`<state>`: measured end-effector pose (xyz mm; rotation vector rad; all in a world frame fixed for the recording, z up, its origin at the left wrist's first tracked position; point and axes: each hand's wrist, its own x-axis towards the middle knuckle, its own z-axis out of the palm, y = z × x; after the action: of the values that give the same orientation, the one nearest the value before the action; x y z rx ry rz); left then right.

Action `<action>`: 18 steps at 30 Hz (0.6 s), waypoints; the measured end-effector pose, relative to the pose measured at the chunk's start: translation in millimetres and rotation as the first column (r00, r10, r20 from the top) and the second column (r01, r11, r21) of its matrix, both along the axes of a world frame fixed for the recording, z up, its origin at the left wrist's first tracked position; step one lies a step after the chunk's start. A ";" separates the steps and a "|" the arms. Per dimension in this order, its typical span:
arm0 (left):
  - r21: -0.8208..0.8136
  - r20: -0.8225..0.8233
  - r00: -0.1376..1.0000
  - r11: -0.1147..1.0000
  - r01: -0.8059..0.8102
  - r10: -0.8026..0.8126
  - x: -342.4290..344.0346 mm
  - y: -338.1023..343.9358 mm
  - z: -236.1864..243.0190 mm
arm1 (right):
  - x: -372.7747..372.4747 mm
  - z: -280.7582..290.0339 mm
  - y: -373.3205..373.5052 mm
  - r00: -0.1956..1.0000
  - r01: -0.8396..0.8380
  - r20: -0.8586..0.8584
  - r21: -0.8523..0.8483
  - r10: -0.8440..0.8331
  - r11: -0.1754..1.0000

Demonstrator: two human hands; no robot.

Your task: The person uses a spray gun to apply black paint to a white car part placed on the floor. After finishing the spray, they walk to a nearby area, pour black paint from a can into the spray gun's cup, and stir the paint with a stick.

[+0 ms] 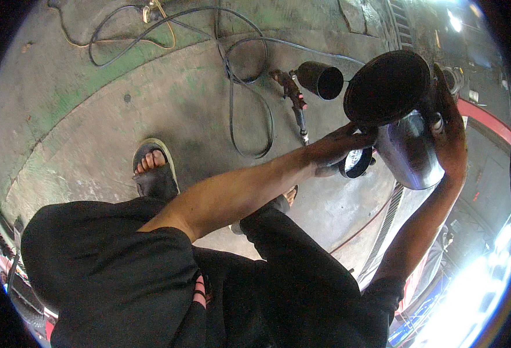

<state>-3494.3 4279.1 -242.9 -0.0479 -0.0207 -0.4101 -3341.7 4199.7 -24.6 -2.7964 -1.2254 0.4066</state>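
The work looks partway through: a wide metal pipe (411, 149) is up off the floor (99, 127), held out ahead and to the person's right, its dark mouth (387, 87) tipped toward the head, so the lifting seems done, while the pipe is neither set down nor let go. The left hand (337, 148) is curled around a small tube (357, 164) just beside the pipe's body, and the right hand (450, 130) is clamped along the pipe's outer side. On the floor beyond them lie a black can (316, 76) and, just beside it, a power tool (295, 100), neither touched by a hand; a black hose (230, 113) loops nearby. How much is left cannot be judged closely, since nothing in view shows a finished state to measure against. Several things are hard to make out: the depth of the mouth is lost in black, some of the left fingers are hidden behind the small tube, and the right fingertips are screened by the pipe and the shade. Whether the small tube is joined to the pipe or is a loose piece, I cannot tell. The right foot is mostly covered by the trouser leg, and the lower right edge is washed out by glare, bending and blurring what stands there
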 end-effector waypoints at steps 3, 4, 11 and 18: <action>0.064 -0.017 1.000 0.998 0.016 -0.015 -3.9 4.1 -3.1 | -7.6 -13.4 -19.2 0.982 0.137 -0.154 0.208 -0.106 0.968; 0.096 -0.030 0.999 0.995 0.016 -0.013 -4.6 5.0 -3.4 | -7.0 -18.4 -26.3 0.987 0.115 -0.141 0.234 -0.083 0.965; 0.539 0.037 0.997 0.842 0.034 -0.064 -2.8 18.9 -2.2 | -20.2 -51.9 -110.0 0.931 0.343 -0.282 0.448 -0.234 0.826; 0.839 0.458 0.883 0.375 -0.394 -0.097 -20.0 48.6 7.8 | -41.6 -95.5 -217.8 0.863 0.503 -0.377 0.585 -0.336 0.636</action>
<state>-3514.4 4327.6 -235.1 1.2107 -0.2479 -0.1759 -3383.4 3981.9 -120.1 -2.1985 -0.4693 0.1884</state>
